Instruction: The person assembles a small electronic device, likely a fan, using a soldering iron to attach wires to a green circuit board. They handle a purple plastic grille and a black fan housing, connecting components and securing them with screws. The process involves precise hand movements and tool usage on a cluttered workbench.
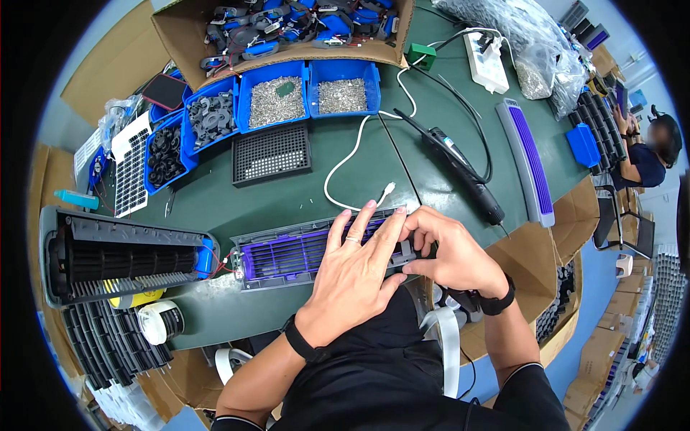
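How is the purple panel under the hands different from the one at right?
The front panel lies crosswise; the right panel runs from near to far. The left hand and right hand are at the front panel; the right panel lies untouched. Both are long, with purple slats and grey edges.

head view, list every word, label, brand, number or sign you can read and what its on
Nothing reads clearly enough to quote.
White tub: label print too small to read.
Black electric screwdriver: pale label, too small to read.
Purple slatted panel under the left hand: no lettering I can make out.
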`<state>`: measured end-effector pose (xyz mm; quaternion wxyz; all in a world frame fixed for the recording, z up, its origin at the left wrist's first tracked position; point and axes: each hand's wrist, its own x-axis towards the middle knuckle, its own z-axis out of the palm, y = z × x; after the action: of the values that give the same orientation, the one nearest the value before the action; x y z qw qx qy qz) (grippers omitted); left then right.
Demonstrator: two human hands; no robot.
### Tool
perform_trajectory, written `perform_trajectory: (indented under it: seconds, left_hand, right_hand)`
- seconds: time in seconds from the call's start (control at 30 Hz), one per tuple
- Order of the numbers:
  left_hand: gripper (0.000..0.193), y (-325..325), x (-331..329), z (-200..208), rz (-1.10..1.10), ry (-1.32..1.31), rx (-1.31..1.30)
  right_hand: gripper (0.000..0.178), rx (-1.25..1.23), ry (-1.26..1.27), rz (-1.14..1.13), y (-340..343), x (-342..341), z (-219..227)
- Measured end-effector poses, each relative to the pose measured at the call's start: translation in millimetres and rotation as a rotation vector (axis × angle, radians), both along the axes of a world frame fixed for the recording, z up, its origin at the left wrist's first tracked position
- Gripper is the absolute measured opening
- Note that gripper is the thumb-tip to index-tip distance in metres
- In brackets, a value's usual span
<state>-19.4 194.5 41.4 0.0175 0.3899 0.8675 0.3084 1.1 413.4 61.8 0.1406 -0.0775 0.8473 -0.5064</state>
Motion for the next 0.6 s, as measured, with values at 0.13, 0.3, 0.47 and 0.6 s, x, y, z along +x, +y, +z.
perform_trajectory:
  seconds: [0.13, 0.3, 0.47, 0.6]
  left_hand:
    - [0.099, 1.8, -0.8, 0.9, 0.002, 0.015, -0.008]
    - [0.099, 2.7, -1.0, 2.6, 0.009, 0.011, -0.024]
    - [0.098, 3.8, -1.0, 1.7, 0.021, 0.014, 0.002]
    - [0.091, 4.4, -0.4, 0.4, 0.044, -0.02, 0.027]
  right_hand:
    - [0.045, -0.245, -0.098, -0.041, 5.8, -5.7, -8.6]
    - [0.041, -0.222, -0.054, -0.018, 5.5, -6.6, -4.9]
    - [0.03, -0.32, 0.018, -0.079, 4.8, -1.3, -15.0]
    - [0.024, -0.442, -0.069, -0.226, 5.2, -3.9, -22.6]
